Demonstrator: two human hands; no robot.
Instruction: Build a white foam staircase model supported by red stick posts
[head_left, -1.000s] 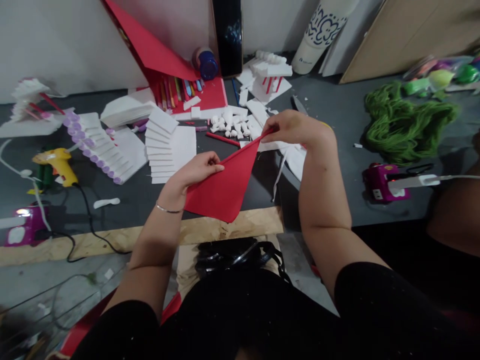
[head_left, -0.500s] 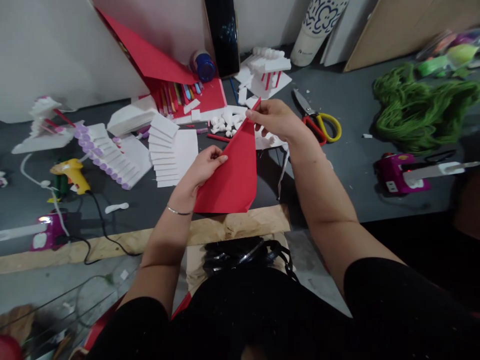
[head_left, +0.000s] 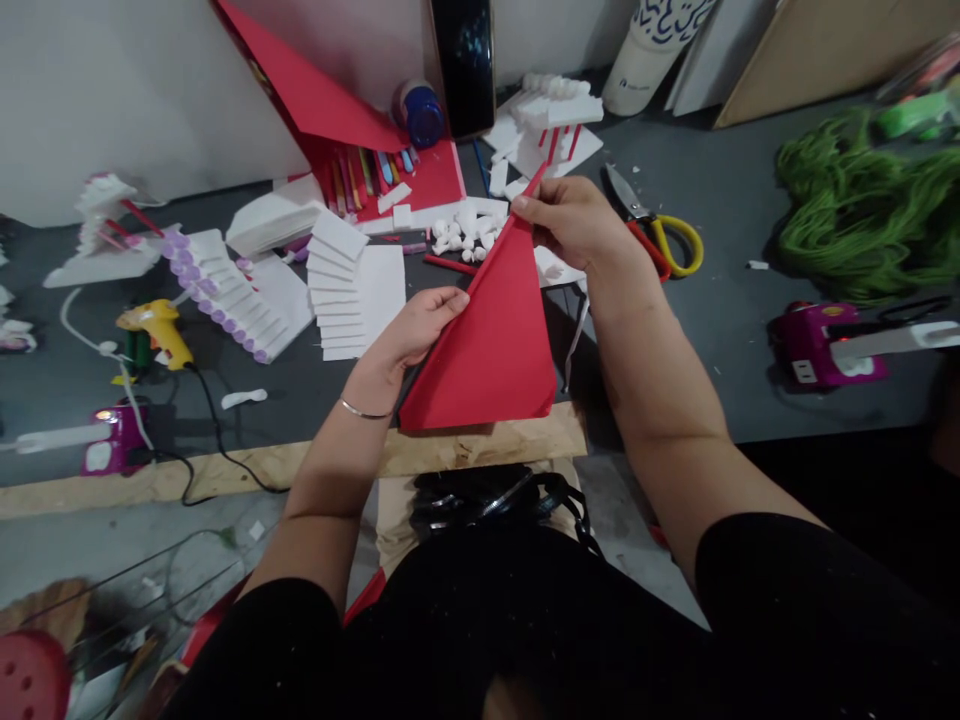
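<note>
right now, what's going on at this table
The left hand and right hand pinch the slanting edge of a red sheet, the right nearer its far tip. Red-and-yellow-handled scissors lie on the grey table, beyond the right forearm. A yellow glue gun is off to the left, and green yarn to the right.

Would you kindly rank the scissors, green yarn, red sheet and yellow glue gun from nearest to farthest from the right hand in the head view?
From the right hand:
1. Red sheet: in its grip.
2. Scissors: just to its right.
3. Green yarn: farther right.
4. Yellow glue gun: far over on the left.
</note>
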